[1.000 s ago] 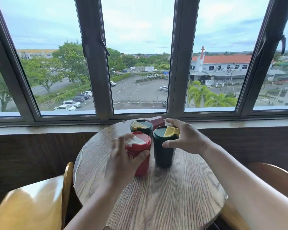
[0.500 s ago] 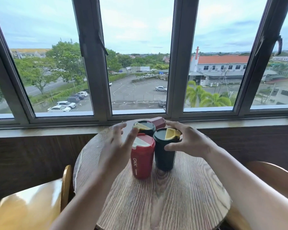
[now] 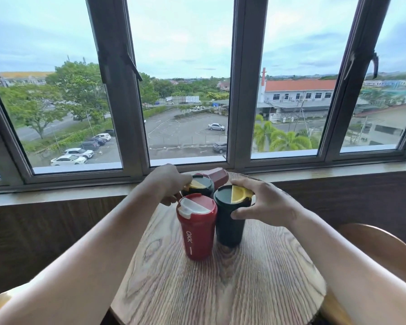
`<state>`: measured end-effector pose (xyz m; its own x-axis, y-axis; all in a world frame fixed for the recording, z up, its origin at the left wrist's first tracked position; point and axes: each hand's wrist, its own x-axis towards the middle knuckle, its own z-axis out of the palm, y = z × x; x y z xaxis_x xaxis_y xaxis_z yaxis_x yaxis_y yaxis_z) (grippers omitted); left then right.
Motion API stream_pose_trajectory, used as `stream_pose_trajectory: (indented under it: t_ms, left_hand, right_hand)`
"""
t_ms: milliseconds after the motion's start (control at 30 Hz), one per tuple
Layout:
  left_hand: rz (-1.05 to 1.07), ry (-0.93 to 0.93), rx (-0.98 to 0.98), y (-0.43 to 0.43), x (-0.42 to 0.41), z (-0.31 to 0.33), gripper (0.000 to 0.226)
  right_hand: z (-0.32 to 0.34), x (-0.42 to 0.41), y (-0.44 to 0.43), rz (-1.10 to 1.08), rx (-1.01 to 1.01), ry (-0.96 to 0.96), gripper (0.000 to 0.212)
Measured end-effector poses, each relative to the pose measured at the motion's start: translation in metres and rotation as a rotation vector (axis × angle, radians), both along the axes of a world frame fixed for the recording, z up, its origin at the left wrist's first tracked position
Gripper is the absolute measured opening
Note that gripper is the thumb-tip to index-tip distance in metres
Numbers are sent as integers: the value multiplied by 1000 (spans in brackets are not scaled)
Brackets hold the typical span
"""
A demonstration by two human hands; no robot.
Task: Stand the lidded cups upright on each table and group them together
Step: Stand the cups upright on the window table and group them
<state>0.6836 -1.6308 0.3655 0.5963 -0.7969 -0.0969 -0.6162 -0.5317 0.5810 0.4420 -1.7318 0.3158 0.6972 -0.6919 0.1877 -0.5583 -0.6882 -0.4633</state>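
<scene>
On the round wooden table (image 3: 220,289) a red cup with a white lid (image 3: 196,227) stands upright, free of both hands. Touching its right side is an upright dark green cup with a yellow lid flap (image 3: 230,219); my right hand (image 3: 265,205) grips it near the top. Behind them stands a second dark green cup (image 3: 201,186), and my left hand (image 3: 168,184) is closed on its left side. A dark red cup (image 3: 217,177) lies tilted on its side at the back, by the window sill.
A window sill and wood-panelled wall (image 3: 56,231) run just behind the table. A wooden chair (image 3: 380,249) stands at the right and another chair edge (image 3: 0,303) shows at the lower left.
My left hand let go of the red cup and moved back to the rear green cup. The red cup now stands beside the front green cup. My right hand stayed put.
</scene>
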Motion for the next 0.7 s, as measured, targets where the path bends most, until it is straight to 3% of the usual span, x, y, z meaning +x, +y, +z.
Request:
stream_pose_trajectory:
  t_ms: [333, 700]
  left_hand:
    - [-151, -147, -111, -5, 15, 1, 23]
    - [-260, -48, -294, -11, 20, -11, 21]
  right_hand:
    - [-1, 0, -2, 1, 44, 6, 102]
    - [-7, 0, -9, -7, 10, 5, 91]
